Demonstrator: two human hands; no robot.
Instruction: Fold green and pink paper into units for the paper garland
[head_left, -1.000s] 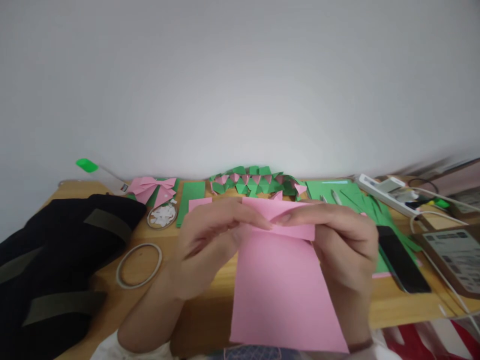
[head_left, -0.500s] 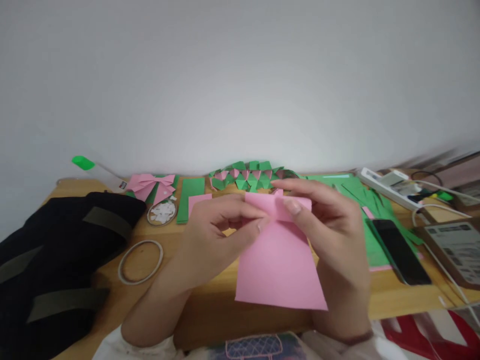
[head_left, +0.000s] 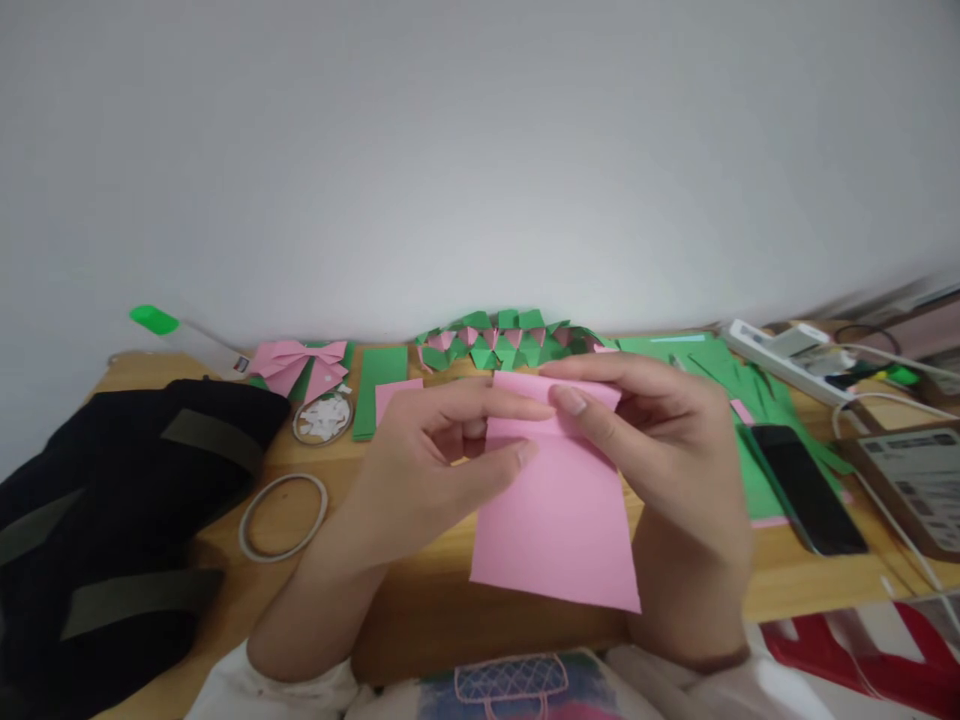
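Note:
A sheet of pink paper [head_left: 555,530] hangs between my hands above the desk, its top edge folded over in a narrow strip. My right hand [head_left: 660,430] pinches that folded strip, thumb in front and fingers behind. Over the left part of the fold lies the index finger of my left hand [head_left: 442,450], its thumb against the paper's front just below. The left hand's other fingers curl behind the sheet, partly hidden. Behind the hands, a row of folded green and pink paper pieces [head_left: 499,340] stands near the wall.
On the left are a pink paper bow [head_left: 300,368], a dish of white scraps [head_left: 322,418], a tape roll [head_left: 283,518] and dark cloth [head_left: 135,500]. Green strips [head_left: 380,390] lie behind my left hand. On the right are a phone [head_left: 806,490], a power strip [head_left: 787,360] and a box [head_left: 919,480].
My left index finger has slid right along the fold, and its thumb has parted from the finger. The folded strip looks flatter and narrower. The view has shifted slightly.

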